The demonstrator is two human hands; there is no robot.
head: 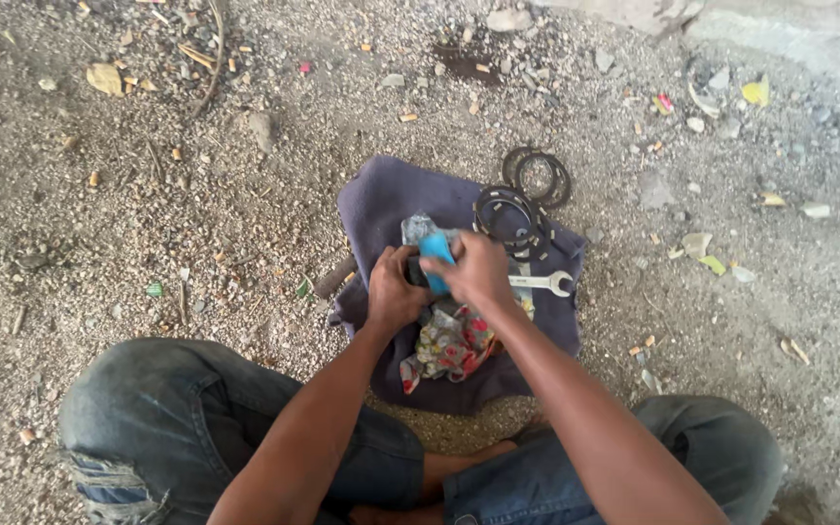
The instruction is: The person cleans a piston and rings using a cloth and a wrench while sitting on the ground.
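I sit cross-legged on gravel, both hands held together over a purple cloth (391, 199). My left hand (393, 289) grips a small dark part, mostly hidden by the fingers. My right hand (478, 269) presses a bright blue rag or pad (436, 251) against that part. A crumpled patterned rag (451, 345) lies on the cloth just under my hands. A silver wrench (544, 283) sticks out to the right from beneath my right hand.
Dark ring-shaped plates (509, 219) are stacked at the cloth's far right, with another ring (537, 177) on the gravel beyond. A dark handle (334, 277) pokes out at the cloth's left edge. My jeans-clad knees (177, 408) frame the near side. Leaves and stones litter the ground.
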